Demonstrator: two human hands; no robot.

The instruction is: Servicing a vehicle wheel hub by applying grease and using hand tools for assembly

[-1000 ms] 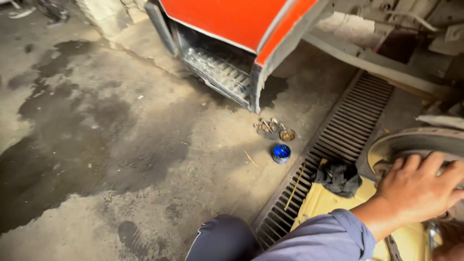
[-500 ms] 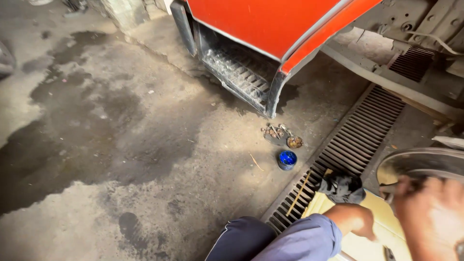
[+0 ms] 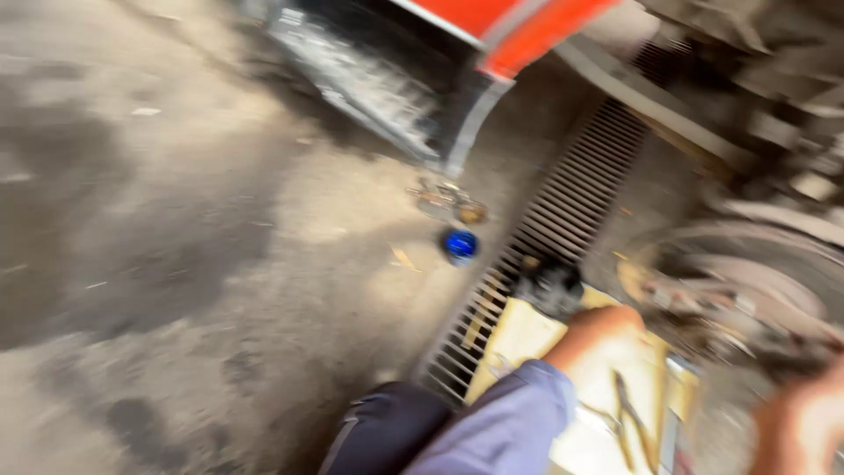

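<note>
Two hands are in my view, both smeared by blur. My left hand (image 3: pixel 600 332), at the end of the blue sleeve (image 3: pixel 505 422), hangs over the yellow sheet (image 3: pixel 525 339). It looks curled, but I cannot tell whether the fingers are together or closed on anything. My right hand (image 3: pixel 802 424) shows only as a blur at the lower edge, and its state is equally unreadable.

Just beyond and to the right of the left hand sits the rusty brake disc (image 3: pixel 747 286), which I take to be the thing being worked on. Pliers (image 3: pixel 629 412) lie on the sheet between the hands, just below the left one. A black rag (image 3: pixel 549 286) rests just above that hand at the edge of the drain grate (image 3: pixel 571 202). Farther off, up and left of it, are a blue cap (image 3: pixel 460 245) and some small metal parts (image 3: pixel 448 200) on the concrete floor (image 3: pixel 193 264).

I judge this as a pause in the work at the disc, with neither hand clearly on it. Any next move calls for a steady head first, so the hand and tool can be seen sharply.
</note>
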